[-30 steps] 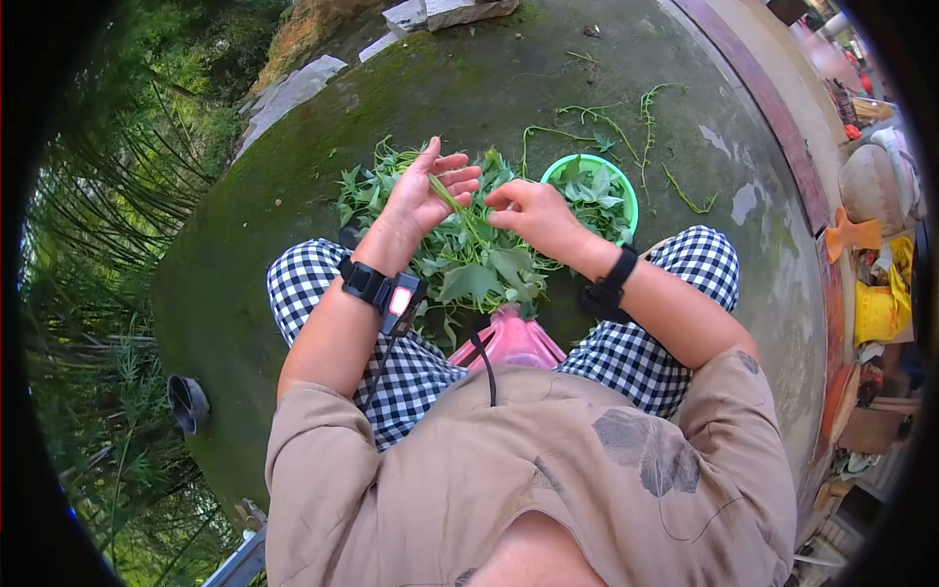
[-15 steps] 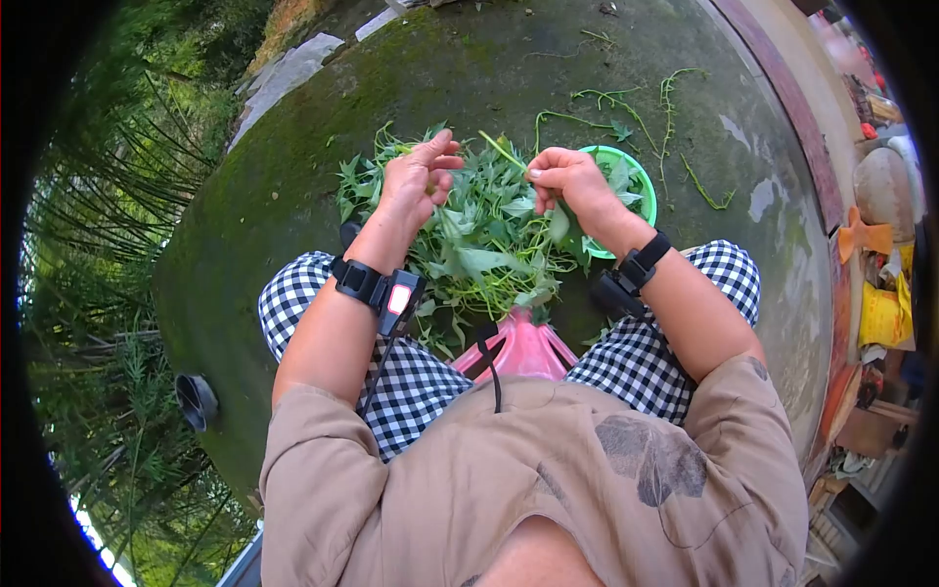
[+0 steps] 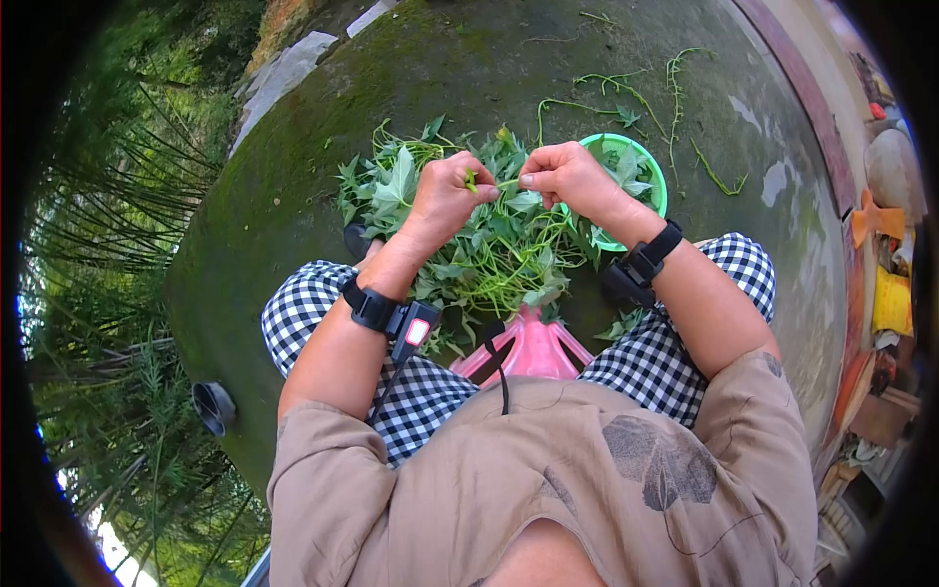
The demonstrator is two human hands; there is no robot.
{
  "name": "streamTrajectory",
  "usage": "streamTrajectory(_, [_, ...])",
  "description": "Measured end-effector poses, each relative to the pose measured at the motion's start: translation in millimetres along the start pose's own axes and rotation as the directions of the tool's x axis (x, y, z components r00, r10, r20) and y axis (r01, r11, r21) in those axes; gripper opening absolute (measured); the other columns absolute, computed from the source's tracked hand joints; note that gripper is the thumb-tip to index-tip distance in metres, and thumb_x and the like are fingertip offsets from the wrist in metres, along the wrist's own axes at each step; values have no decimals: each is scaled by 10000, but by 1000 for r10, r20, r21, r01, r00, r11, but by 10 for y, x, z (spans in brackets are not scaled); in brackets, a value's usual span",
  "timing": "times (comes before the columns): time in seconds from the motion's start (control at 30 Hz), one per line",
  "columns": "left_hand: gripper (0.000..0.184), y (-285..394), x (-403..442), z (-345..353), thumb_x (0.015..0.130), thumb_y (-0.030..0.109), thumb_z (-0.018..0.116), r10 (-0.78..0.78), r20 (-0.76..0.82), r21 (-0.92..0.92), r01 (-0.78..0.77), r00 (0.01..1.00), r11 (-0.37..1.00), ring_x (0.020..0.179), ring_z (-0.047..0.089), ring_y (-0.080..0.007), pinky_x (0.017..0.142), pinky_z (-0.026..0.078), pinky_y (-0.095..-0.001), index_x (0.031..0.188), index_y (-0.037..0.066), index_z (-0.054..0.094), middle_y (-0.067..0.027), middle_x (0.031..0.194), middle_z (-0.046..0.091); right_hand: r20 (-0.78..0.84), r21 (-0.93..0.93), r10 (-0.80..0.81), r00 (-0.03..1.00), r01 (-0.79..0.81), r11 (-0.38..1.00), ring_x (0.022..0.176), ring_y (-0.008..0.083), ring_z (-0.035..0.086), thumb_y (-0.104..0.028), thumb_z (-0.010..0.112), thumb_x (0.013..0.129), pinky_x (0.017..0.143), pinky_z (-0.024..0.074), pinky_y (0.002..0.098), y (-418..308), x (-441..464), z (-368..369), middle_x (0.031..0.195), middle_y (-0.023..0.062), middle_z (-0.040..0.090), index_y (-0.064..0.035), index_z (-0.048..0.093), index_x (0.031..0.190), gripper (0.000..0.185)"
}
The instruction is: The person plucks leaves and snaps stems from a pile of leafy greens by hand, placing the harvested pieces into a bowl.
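Observation:
A thin green stem [image 3: 508, 183] runs between my two hands above a heap of leafy green vines [image 3: 509, 264]. My left hand [image 3: 450, 196] is closed, pinching the stem's left end between thumb and fingers; a bit of green pokes out above the fingers. On the other side my right hand [image 3: 569, 179] pinches the stem's right end, thumb against forefinger. Just behind and beside the right hand stands a green-rimmed basket [image 3: 661, 186] with leaves in it. A large pale leaf [image 3: 399, 181] shows left of my left hand.
A pink plastic stool [image 3: 528, 347] is between my knees. Stripped vines [image 3: 675, 98] lie on the mossy concrete beyond the basket. At the left lies a dark round container [image 3: 213, 407]. Along the right edge are a yellow bag [image 3: 891, 301] and an orange object [image 3: 875, 219].
My left hand has come right and closed on the stem, where its fingers were loosely spread before. My right hand stays near its place, and the stem now lies nearly level between both hands.

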State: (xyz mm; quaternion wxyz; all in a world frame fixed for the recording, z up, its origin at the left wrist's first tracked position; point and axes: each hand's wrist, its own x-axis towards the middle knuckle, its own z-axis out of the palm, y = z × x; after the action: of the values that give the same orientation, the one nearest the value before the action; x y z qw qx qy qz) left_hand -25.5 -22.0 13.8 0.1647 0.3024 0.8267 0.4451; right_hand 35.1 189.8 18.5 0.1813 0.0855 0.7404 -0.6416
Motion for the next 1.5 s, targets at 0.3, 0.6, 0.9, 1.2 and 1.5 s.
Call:
streamTrajectory(0.3, [80,-12,-24,114,824,47,694,-70,-18,-158,66,997,985,607,530,-81,524,440,-255,851,20,623,-8,749,585,8,-879,-722,692,349,325,832,249,585,-151,661,758,691,437,382,-136,-114,174,839,45,554,-99,613,727,78])
streamTrajectory(0.6, [56,174,-19,84,877,61,655,-365,33,-619,305,931,723,491,518,-73,406,346,-210,865,20,620,-16,684,592,-148,-685,-628,764,378,622,783,272,612,-171,672,754,679,469,410,-34,-27,283,778,47,578,-99,612,734,96])
streamTrajectory(0.9, [100,67,147,-200,944,106,593,-435,-113,-813,169,893,557,737,638,-150,458,407,-214,990,17,581,-170,985,695,-125,-694,-462,878,255,673,811,302,634,-190,676,765,703,495,444,169,-28,363,821,63,624,-95,644,774,101])
streamTrajectory(1.2, [294,-126,117,-553,895,19,572,-403,-250,-653,154,880,742,561,599,-125,397,378,-212,1189,27,577,-62,730,636,-146,-657,-377,915,195,728,806,308,638,-193,667,776,695,496,437,513,-103,1,830,64,643,-96,662,798,99])
streamTrajectory(1.5, [189,191,38,114,856,162,700,-290,206,-291,342,934,894,539,434,-36,481,349,-212,1014,60,721,56,671,568,-103,-593,-497,862,348,726,768,317,635,-195,665,789,667,495,426,354,-140,53,826,78,653,-88,656,805,108])
